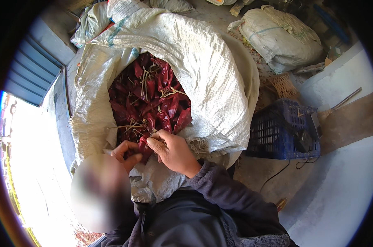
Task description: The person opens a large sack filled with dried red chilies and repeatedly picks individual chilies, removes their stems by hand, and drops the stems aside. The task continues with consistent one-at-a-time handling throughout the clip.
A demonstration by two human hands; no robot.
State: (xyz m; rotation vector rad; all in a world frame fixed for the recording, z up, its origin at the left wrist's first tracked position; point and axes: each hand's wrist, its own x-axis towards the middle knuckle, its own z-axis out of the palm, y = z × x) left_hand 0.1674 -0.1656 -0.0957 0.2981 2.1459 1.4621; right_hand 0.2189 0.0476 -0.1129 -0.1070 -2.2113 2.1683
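Before me stands a white woven plastic sack (205,71), its mouth folded outward. Inside it lie many dried red chili peppers (149,89), some with pale stems sticking up. Over the sack's near rim, my left hand (127,156) has its fingers closed around a dried red chili pepper (144,147). The wrist behind that hand is hidden by a blurred patch. My right hand (174,151) pinches the stem end of the same pepper between thumb and forefinger. A long thin stem (124,127) lies across the peppers just beyond my left hand.
A blue plastic crate (279,129) stands at the right, with a dark device and a cable on it. Farther back rests a full white sack (279,37). Other bags (90,27) sit at the far left, near a blue corrugated metal door (33,71).
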